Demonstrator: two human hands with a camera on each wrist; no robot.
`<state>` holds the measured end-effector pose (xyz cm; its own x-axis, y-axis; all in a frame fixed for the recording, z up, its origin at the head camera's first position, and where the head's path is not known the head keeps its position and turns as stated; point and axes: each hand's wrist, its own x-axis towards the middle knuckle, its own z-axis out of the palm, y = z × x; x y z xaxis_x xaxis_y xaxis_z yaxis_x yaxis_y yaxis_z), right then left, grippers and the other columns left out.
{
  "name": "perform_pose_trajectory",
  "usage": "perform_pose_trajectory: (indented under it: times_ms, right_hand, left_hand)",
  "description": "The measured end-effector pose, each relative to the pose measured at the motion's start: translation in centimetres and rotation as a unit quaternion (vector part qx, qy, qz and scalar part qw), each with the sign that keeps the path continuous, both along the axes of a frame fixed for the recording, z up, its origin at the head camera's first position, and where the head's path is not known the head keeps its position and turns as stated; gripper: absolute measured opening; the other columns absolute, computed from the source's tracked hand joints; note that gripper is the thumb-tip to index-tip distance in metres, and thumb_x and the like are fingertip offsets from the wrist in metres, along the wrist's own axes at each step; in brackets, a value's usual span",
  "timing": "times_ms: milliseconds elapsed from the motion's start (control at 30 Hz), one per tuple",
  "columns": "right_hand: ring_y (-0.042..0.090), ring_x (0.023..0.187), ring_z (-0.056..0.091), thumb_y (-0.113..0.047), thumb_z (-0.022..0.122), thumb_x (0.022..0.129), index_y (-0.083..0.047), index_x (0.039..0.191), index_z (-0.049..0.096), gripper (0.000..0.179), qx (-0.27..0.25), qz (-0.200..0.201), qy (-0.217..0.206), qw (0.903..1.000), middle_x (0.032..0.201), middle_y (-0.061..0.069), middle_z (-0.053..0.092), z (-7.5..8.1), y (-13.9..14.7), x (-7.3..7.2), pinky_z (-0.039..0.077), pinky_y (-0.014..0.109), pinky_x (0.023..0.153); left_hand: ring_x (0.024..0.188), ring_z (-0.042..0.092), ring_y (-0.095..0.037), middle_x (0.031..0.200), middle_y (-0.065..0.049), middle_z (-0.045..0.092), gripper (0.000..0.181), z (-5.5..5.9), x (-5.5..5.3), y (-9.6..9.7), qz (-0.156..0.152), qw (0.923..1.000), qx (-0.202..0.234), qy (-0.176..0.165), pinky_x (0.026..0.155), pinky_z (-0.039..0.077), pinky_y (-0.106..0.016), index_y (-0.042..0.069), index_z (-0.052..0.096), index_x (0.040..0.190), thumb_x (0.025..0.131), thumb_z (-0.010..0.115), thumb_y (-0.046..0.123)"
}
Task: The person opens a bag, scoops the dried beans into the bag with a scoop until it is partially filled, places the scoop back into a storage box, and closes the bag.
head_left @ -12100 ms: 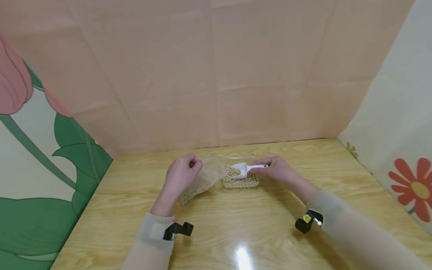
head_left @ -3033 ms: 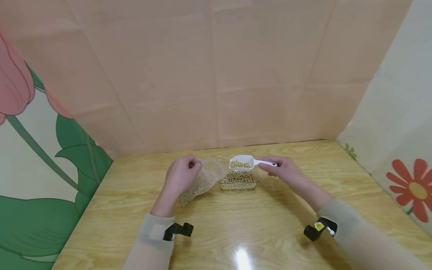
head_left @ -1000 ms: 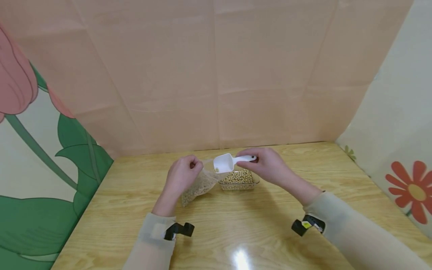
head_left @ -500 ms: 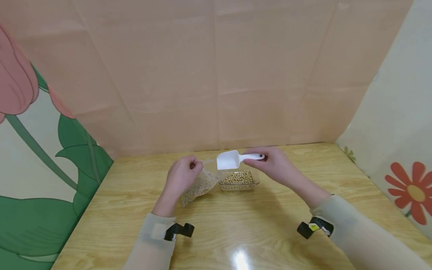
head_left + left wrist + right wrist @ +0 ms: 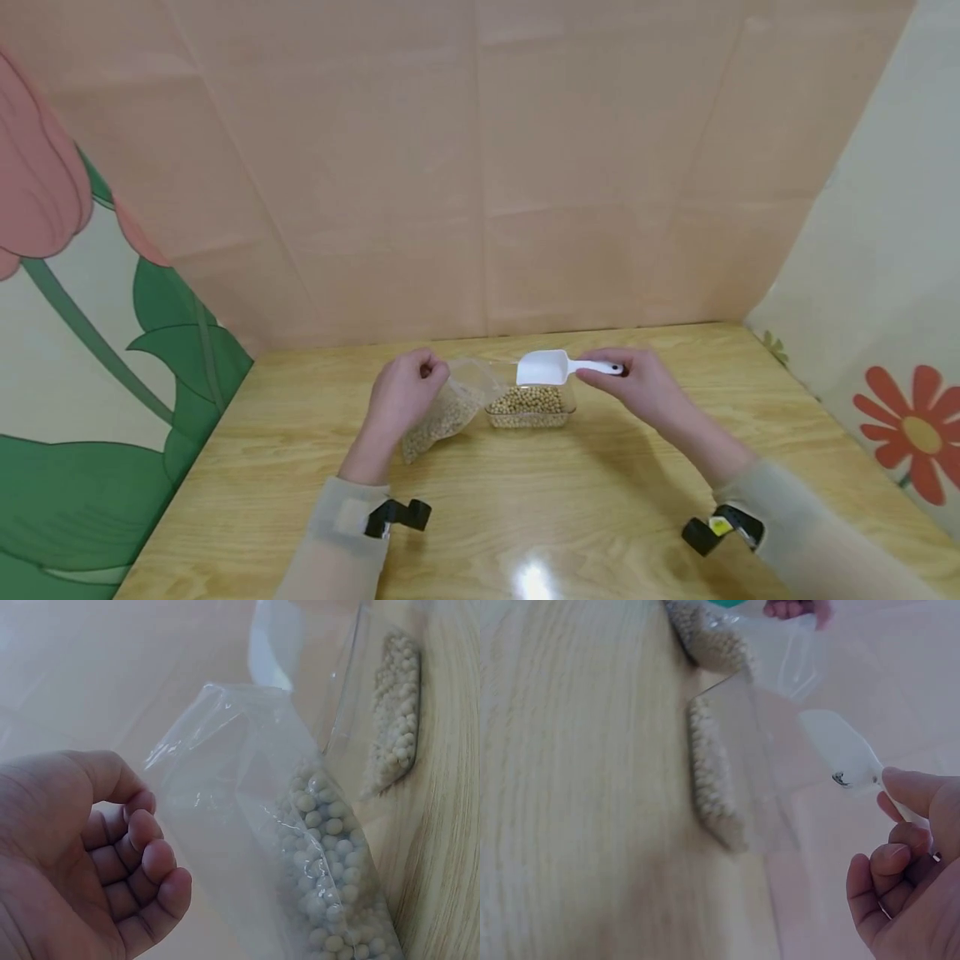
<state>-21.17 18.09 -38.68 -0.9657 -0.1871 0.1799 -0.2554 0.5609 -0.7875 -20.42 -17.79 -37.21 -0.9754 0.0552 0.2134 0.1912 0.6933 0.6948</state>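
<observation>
My left hand pinches the upper edge of a clear plastic bag and keeps its mouth spread. Pale round beans fill the bag's lower part, which rests on the table. Between the thumb and fingers of my right hand is the handle of a white scoop; no beans show in its bowl. The scoop is over a clear rectangular container, right of the bag, which holds a layer of the same beans. In the right wrist view the scoop hangs above the container's rim.
The wood-grain table extends in front of the container and to both sides. A plain pinkish sheet hangs behind it, with flower-patterned panels at left and right. Each forearm carries a small black wrist camera.
The scoop, full of beans three seconds ago, was tipped at the bag's mouth. My right hand has since moved it right and down, over the container. My left hand has kept its hold on the bag.
</observation>
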Motion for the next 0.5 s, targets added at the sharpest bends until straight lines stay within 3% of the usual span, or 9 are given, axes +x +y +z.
perform_pose_trajectory:
  times_ms: [133, 500]
  right_hand:
    - [0.024, 0.109, 0.070, -0.036, 0.082, 0.102, -0.010, 0.127, 0.083, 0.036, 0.011, -0.006, -0.011, 0.9999, 0.135, 0.014, 0.075, -1.5, 0.4, -0.5, 0.057, 0.031, 0.084]
    - [0.020, 0.102, 0.066, -0.038, 0.083, 0.101, -0.011, 0.127, 0.082, 0.037, -0.002, 0.014, -0.047, 0.9988, 0.128, 0.009, 0.077, -3.9, 0.2, -1.6, 0.055, 0.033, 0.084]
  left_hand:
    - [0.065, 0.054, -0.020, 0.074, -0.001, 0.062, 0.020, -0.2, 0.1, 0.1, 0.000, 0.9998, 0.021, -0.001, 0.068, 0.046, -0.038, 0.014, 0.074, 0.090, 0.105, 0.061, 0.019]
    - [0.064, 0.051, -0.019, 0.072, -0.002, 0.058, 0.020, -0.7, 0.4, 0.4, 0.019, 0.9983, 0.054, 0.010, 0.067, 0.044, -0.037, 0.011, 0.071, 0.089, 0.104, 0.059, 0.017]
